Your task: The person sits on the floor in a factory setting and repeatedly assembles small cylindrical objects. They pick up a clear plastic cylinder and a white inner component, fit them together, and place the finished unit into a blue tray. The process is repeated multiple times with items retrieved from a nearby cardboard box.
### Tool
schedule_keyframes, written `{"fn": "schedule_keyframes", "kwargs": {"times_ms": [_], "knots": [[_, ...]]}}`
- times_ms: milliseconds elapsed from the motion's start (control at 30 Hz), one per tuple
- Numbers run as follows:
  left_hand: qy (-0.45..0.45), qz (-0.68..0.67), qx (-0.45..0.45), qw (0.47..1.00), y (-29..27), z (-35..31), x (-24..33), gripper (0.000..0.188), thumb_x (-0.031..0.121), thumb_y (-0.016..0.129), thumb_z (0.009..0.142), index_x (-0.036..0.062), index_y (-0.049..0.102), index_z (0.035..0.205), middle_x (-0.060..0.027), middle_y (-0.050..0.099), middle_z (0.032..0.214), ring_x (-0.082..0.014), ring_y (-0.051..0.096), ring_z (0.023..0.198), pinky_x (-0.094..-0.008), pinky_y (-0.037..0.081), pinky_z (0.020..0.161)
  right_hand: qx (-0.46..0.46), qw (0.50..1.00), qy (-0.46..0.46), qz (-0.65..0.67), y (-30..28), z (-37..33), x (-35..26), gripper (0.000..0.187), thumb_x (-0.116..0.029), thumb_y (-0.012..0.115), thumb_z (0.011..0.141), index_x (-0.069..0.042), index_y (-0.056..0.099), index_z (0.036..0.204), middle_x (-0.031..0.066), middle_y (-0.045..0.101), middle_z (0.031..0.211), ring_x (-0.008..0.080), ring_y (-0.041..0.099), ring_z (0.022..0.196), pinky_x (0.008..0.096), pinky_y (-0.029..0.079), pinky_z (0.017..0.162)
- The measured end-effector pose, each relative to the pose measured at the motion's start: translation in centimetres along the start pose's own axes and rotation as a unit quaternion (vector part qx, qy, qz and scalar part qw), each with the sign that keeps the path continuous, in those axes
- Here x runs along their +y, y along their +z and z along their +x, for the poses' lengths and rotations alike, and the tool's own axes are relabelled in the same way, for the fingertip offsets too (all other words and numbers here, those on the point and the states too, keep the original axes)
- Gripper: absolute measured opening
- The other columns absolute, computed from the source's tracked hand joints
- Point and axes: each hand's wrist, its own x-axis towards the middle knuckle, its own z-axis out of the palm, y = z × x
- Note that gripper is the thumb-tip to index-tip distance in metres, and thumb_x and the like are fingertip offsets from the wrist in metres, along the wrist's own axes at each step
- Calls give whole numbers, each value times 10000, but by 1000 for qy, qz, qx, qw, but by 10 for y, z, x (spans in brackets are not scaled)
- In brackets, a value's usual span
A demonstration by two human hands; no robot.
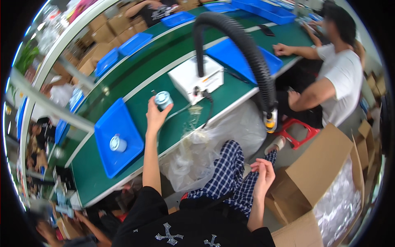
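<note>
My left hand [155,116] is closed around a small light-blue cup-shaped item [163,99] with a round top, holding it above the green table [88,181]. A second light-blue item [118,144] of the same kind stands in a blue tray [133,162] to the left of that hand. My right hand [264,178] hovers over my lap beside the cardboard box. Its fingers are loosely bent and a little apart, with nothing visible in them.
A white machine [185,78] with a thick black hose [247,37] stands ahead. Clear plastic bags [185,164] hang at the table edge. An open carton [325,164] holds clear wrapping at right. A co-worker [341,78] sits at right beside a red stool [297,133].
</note>
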Motion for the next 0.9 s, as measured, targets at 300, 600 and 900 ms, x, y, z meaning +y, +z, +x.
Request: {"fn": "schedule_keyframes", "kwargs": {"times_ms": [300, 600, 900], "knots": [[28, -216, -121, 968, 10, -7, -14, 440, 83, 648, 846, -9, 384, 1186, -127, 512, 1085, -165, 545, 919, -281, 459, 809, -1, 998, 6, 64, -27, -20, -34, 177, -75, 461, 933, 17, 600, 993, 68, 629, 807, 86, 578, 745, 211, 441, 651], [90, -63, -65, 992, 17, -46, 1, 699, 132, 617, 853, 38, 222, 1422, -261, 462, 1240, -330, 483, 1125, -402, 388, 956, 152, 960, -221, 81, -60, -66, -140, 187, -5, 407, 911, 73, 566, 973, 99, 602, 728, 96, 545, 651, 216, 431, 600], [35, -166, -33, 985, 31, -49, -3, 578, 113, 589, 880, 21, 301, 1373, -244, 524, 1131, -291, 526, 1053, -381, 411, 933, 445, 739, -125, -490, -274, -33, -160, 161, -102, 614, 822, -70, 637, 977, 76, 662, 917, 178, 591, 824, 287, 464, 684]]}}
